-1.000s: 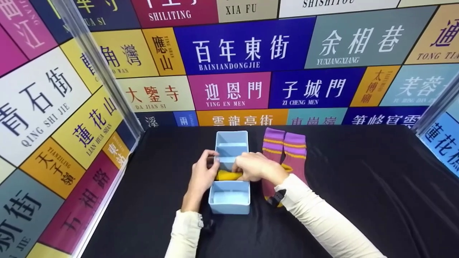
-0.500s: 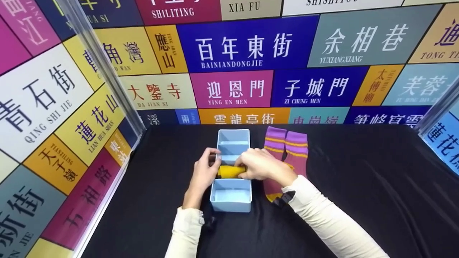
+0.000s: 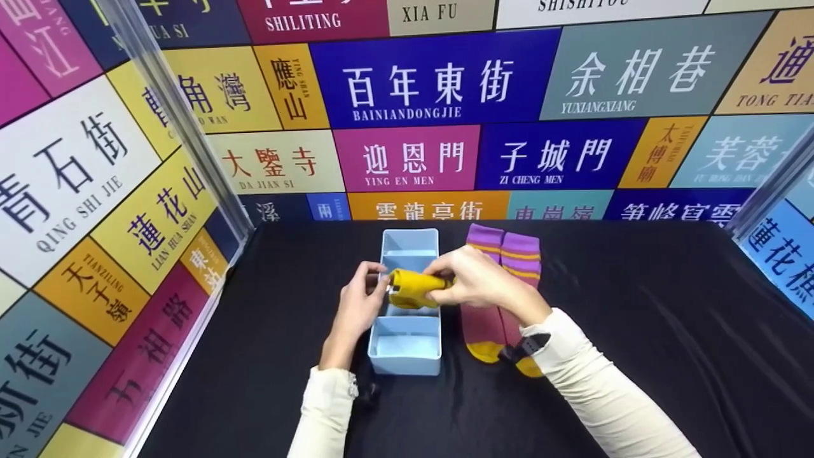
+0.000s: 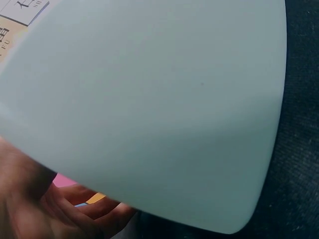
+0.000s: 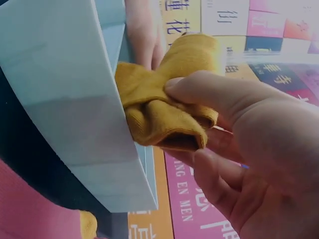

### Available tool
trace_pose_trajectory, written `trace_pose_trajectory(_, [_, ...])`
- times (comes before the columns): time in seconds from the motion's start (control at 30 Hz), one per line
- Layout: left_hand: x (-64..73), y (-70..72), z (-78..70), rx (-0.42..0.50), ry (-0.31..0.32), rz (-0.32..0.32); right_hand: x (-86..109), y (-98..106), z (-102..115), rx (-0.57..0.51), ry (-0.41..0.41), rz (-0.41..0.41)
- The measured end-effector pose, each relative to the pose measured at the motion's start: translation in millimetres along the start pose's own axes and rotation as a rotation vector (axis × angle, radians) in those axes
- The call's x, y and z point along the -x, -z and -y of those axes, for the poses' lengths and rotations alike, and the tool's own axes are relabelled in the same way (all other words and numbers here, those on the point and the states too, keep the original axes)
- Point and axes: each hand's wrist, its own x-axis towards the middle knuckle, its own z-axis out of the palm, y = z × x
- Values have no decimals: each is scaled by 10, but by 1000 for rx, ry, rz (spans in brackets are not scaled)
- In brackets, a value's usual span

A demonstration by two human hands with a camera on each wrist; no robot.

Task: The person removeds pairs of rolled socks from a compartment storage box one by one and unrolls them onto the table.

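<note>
My right hand [image 3: 474, 277] pinches a folded bundle of mustard-yellow socks [image 3: 413, 289] just above the middle of a light-blue divided box [image 3: 405, 362]. In the right wrist view the yellow socks [image 5: 169, 94] have a ribbed knit, with the thumb pressed on top and the fingers beneath. My left hand [image 3: 359, 305] holds the box's left rim, its thumb close to the socks. The box wall [image 4: 164, 99] fills most of the left wrist view and hides part of that hand [image 4: 65, 214].
Flat pink socks [image 3: 486, 324] with purple cuffs, yellow stripes and yellow toes lie right of the box, partly under my right arm. A black cloth [image 3: 254, 356] covers the table. Panels with printed signs [image 3: 407, 159] stand behind and at the sides.
My right hand has lifted the yellow socks up out of the box's middle compartment, moving slightly right and turning the bundle. My left hand has stayed at the rim.
</note>
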Motion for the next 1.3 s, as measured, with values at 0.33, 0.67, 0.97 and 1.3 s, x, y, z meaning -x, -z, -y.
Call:
trace_pose_trajectory(0.33, [6,-16,6,-29,-3,-9,100,-26,-86,-219,-75,20])
trace_pose_trajectory(0.67, [8,-24,-5,-36,-5,-8,226,66,-101,-348,-28,-9])
trace_pose_trajectory(0.97, [2,-27,-15,-31,-12,-24,489,166,-219,-424,-34,-100])
trace_pose_trajectory(1.3, [12,-5,0,-42,-26,-19,944,397,-418,-448,-33,-161])
